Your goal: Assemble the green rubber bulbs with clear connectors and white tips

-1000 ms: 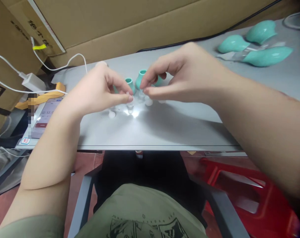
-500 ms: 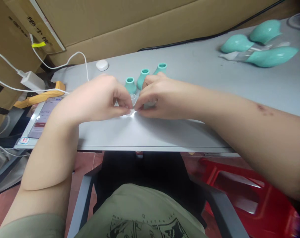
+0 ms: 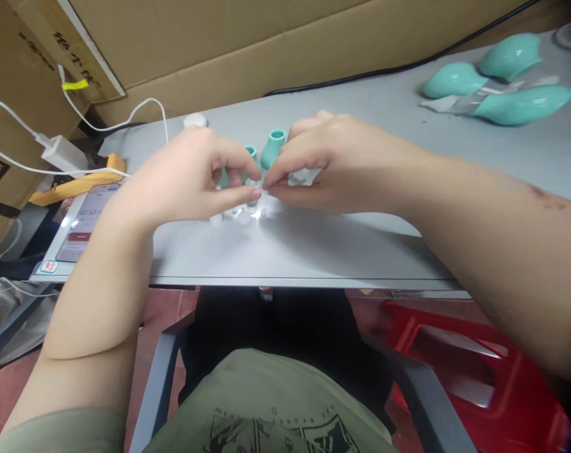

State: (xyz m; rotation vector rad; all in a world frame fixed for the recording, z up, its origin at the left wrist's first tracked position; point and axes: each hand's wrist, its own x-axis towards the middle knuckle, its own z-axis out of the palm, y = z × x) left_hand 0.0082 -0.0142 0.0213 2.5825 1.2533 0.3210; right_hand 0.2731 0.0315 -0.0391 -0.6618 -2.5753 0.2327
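My left hand [image 3: 198,176] is pinching a small clear plastic piece [image 3: 253,183] between thumb and forefinger, just above the table. Close by on the right, my right hand [image 3: 330,163] has its thumb and forefinger pressed together; whatever they hold is hidden. Small white or clear round pieces [image 3: 244,216] lie on the table below the fingertips, and more clear pieces [image 3: 300,177] show beneath my right palm. Behind the hands stands a teal bulb-shaped piece [image 3: 273,150] with an open neck. A second teal piece [image 3: 251,151] is partly covered by my left fingers.
Several larger teal bulbs with clear parts [image 3: 524,104] lie at the back right. At left are a phone [image 3: 85,220], a yellow wooden bar [image 3: 85,184], a white charger [image 3: 63,154] and cables. A white round case [image 3: 195,119] sits behind my left hand. Cardboard [image 3: 248,56] walls the back.
Both hands have risen slightly away from the table's front edge, uncovering small pieces beneath them. My right hand has shifted right and now covers the rightmost teal piece.
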